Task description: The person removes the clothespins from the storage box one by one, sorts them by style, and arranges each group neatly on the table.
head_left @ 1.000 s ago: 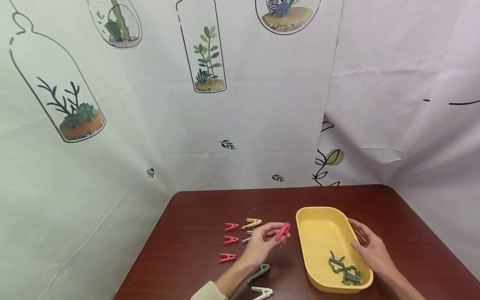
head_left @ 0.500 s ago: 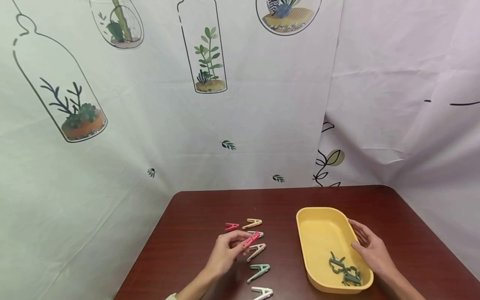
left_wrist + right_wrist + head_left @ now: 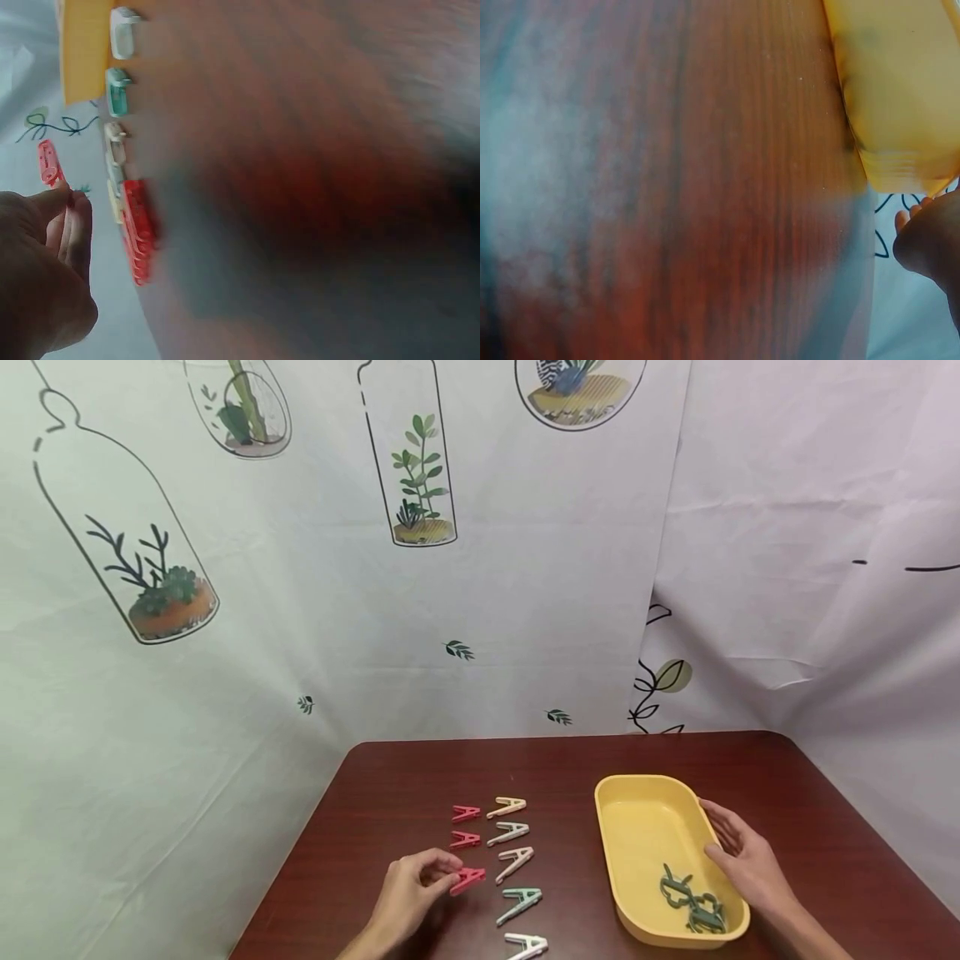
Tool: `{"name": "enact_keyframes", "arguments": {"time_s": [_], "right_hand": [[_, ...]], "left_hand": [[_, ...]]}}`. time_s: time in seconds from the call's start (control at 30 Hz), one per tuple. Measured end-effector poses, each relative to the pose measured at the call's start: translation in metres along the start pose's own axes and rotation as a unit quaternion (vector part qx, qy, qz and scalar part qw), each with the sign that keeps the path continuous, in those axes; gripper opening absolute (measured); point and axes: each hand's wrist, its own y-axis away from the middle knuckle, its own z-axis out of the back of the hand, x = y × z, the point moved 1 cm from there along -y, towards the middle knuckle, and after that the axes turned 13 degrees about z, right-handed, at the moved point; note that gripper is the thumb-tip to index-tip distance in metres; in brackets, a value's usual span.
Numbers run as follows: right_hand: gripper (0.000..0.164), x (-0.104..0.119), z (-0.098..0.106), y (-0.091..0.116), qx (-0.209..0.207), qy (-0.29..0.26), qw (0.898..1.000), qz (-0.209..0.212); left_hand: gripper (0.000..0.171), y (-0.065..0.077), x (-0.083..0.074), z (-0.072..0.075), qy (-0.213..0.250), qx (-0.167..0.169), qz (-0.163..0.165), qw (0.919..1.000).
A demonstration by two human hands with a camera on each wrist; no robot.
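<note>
My left hand [image 3: 408,889] pinches a red clothespin [image 3: 470,880] between thumb and fingertips, low over the table's left part. In the left wrist view the same red clothespin [image 3: 48,162] sticks out past the fingertips. Two more red clothespins [image 3: 465,839] lie just beyond the hand. To their right runs a column of cream, pale, green [image 3: 519,903] and white clothespins [image 3: 527,946]. My right hand [image 3: 750,866] holds the right rim of a yellow tray [image 3: 617,881], thumb over the edge and fingers along the outside. Dark green, curly-shaped pieces [image 3: 693,902] lie in the tray's near end.
The dark red-brown table [image 3: 555,760] ends at the back against a white printed curtain [image 3: 525,610]. The curtain also hangs along both sides. The tray stands right of the clothespin column, with bare tabletop between them.
My left hand has carried the red clothespin from beside the tray leftward and nearer, to the red clothespins. The right hand and tray stay put.
</note>
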Motion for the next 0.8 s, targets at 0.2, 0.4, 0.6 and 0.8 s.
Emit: {"name": "enact_keyframes", "arguments": {"time_s": [0.2,0.4,0.6,0.8], "right_hand": [[0.058,0.001,0.000,-0.001,0.003,0.004,1.000,-0.009],[0.058,0.000,0.002,-0.001,-0.003,0.002,1.000,0.006],[0.059,0.000,0.002,-0.001,0.009,0.010,1.000,-0.014],[0.060,0.000,0.001,-0.001,0.010,0.015,1.000,-0.017]], "left_hand": [[0.013,0.010,0.013,0.003,-0.032,0.038,0.037,0.9981],[0.013,0.015,0.023,0.002,-0.048,0.063,0.061,0.9950],[0.013,0.016,0.029,0.005,-0.056,0.081,0.066,0.9930],[0.013,0.017,0.035,0.006,-0.051,0.095,0.090,0.9900]]}}
